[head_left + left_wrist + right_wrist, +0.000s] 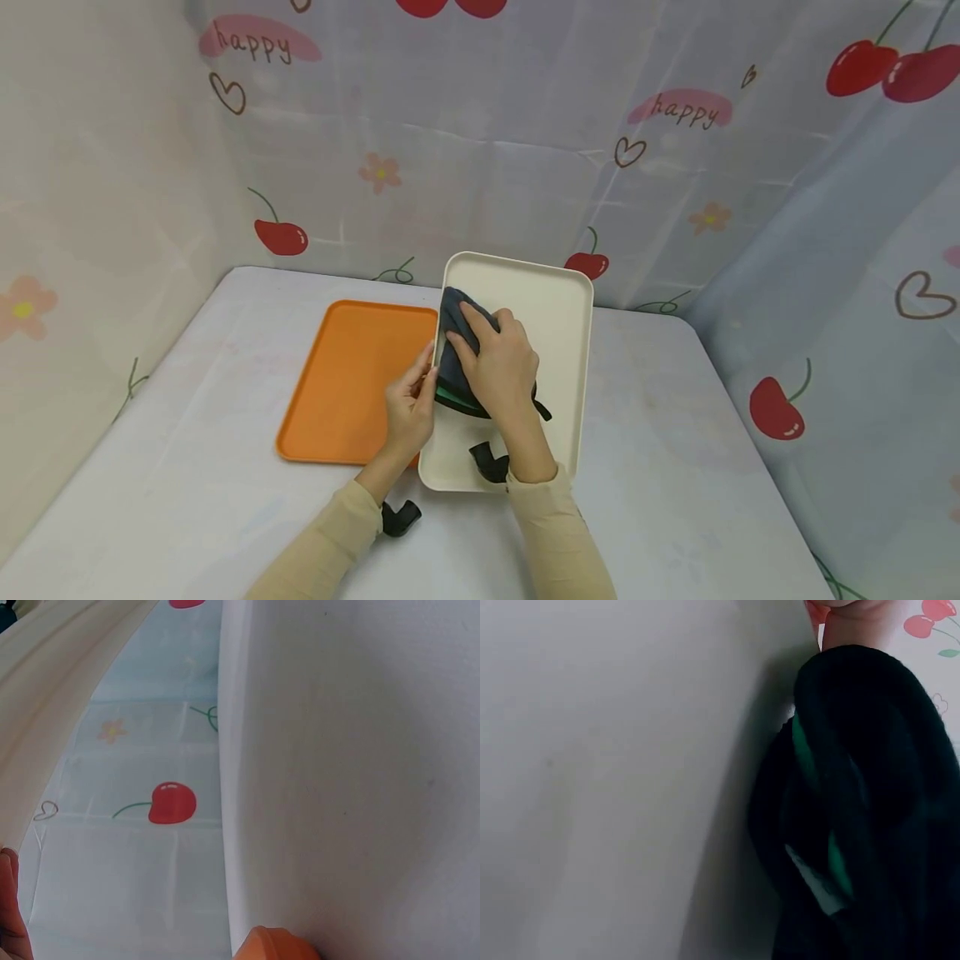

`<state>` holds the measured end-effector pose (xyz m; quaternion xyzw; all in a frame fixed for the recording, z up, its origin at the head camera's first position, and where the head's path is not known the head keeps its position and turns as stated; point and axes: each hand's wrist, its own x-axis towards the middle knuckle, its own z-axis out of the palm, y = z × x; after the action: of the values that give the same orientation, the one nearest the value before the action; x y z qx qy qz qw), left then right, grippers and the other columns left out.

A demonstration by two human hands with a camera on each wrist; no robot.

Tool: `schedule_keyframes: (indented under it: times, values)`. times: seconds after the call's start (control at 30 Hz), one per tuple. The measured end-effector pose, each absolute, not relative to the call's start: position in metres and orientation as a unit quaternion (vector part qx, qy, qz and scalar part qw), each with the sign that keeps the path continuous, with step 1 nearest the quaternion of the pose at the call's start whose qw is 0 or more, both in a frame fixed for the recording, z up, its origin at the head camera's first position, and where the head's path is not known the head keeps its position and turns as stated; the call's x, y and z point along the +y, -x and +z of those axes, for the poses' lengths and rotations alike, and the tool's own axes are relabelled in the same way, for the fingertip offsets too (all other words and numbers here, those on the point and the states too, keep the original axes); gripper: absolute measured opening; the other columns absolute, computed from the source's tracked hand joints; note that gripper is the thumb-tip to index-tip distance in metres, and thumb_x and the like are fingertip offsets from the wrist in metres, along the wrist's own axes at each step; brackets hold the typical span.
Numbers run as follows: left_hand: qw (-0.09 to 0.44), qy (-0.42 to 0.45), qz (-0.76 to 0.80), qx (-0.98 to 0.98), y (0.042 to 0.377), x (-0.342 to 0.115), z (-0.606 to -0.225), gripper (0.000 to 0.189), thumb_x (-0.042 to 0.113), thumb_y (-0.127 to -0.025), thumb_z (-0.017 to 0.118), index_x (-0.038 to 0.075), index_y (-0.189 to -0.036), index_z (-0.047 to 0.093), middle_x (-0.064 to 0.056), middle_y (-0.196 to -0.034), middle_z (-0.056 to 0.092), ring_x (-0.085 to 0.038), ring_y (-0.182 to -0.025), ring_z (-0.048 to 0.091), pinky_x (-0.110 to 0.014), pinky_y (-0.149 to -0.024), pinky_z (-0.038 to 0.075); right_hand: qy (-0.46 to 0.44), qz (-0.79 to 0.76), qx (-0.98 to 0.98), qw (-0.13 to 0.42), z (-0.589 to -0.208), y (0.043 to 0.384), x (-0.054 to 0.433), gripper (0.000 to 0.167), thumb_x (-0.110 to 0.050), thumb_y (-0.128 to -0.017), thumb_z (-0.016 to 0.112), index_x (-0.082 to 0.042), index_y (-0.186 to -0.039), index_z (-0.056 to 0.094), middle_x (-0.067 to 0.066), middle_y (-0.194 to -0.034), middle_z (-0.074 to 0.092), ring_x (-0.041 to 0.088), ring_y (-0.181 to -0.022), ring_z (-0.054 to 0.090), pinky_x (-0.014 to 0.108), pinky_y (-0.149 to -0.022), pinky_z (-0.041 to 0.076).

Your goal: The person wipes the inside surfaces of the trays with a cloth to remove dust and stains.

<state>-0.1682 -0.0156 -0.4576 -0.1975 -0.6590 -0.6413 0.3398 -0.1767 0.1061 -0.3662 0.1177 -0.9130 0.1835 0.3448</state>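
Note:
My left hand [408, 408] pinches the left edge of a cream rectangular tray [551, 350], which is tilted up and overlaps the orange tray in the head view. In the left wrist view the cream tray [60, 690] slants across the upper left, with a fingertip at its edge. My right hand [504, 362] holds a folded dark blue-grey cloth [452, 367] with green inside and black trim against the tray's left side. Its thick dark folds [877, 787] fill the right of the right wrist view, beside the tray's pale surface [615, 787].
An orange tray [352, 383] lies on the white-covered table [675, 467] to the left, partly behind the cream one. Black fittings [401, 518] show at the wrists. Printed curtains [487, 183] with cherries hang behind and at the sides.

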Motion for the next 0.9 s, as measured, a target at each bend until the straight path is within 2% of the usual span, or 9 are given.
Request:
schedule_keyframes:
  times: [0.33,0.9]
  values:
    - [0.341,0.193,-0.636,-0.665,0.154,-0.016,-0.430,0.035,-0.023,-0.086,0.053,-0.023,-0.121,0.054,-0.029,-0.076,0.064,-0.003,-0.051,0.036,-0.016,-0.044,0.031,-0.105,0.218,-0.903,0.355,-0.369,0.179,0.105,0.037,-0.038,-0.090,0.069,-0.022,-0.123,0.070,0.013,-0.092,0.061,0.023,-0.066,0.055,0.037,-0.049,0.049]
    - [0.310,0.158,-0.661,-0.665,0.149,-0.019,-0.422,0.035,-0.014,-0.091,0.054,-0.018,-0.126,0.055,-0.028,-0.075,0.062,0.000,-0.056,0.042,-0.013,-0.048,0.034,-0.029,0.244,-0.917,0.314,-0.366,0.179,0.130,0.038,-0.038,-0.091,0.067,-0.024,-0.126,0.068,0.014,-0.096,0.062,0.028,-0.074,0.060,0.043,-0.056,0.051]
